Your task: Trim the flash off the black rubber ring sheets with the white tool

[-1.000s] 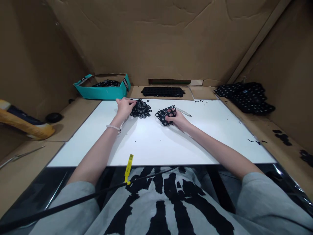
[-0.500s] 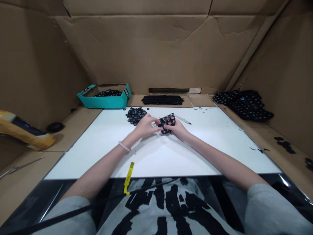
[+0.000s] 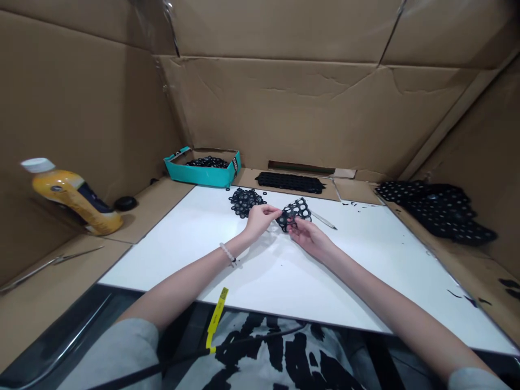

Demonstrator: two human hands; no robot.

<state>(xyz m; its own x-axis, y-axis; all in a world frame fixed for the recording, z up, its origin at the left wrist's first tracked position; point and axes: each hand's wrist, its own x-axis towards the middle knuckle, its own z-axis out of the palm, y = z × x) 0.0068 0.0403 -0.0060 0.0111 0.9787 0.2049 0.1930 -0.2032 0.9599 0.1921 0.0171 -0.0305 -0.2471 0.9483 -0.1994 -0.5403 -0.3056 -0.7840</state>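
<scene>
Both hands meet over the white board (image 3: 247, 281) at a small black mesh of linked rings (image 3: 299, 209). My right hand (image 3: 311, 237) grips it from the lower right, fingers closed on its near edge. My left hand (image 3: 260, 221) pinches at the left edge of the mesh with thumb and forefinger; whether a loose ring is between those fingertips is too small to tell. Just behind my left hand lies a heap of loose black rings (image 3: 245, 202). A white pen (image 3: 325, 220) rests on the board to the right of the mesh.
At the back stand a teal box (image 3: 199, 175) of black rings and a dark mesh strip (image 3: 290, 182). More black mesh (image 3: 439, 211) lies at the right. On the left are a yellow bottle (image 3: 77, 197), a black cap (image 3: 125, 203) and scissors (image 3: 59, 260). Cardboard walls surround the board.
My left hand has come from the ring heap across to the mesh. My right hand has turned the mesh so that its open holes face me. The view has swung left.
</scene>
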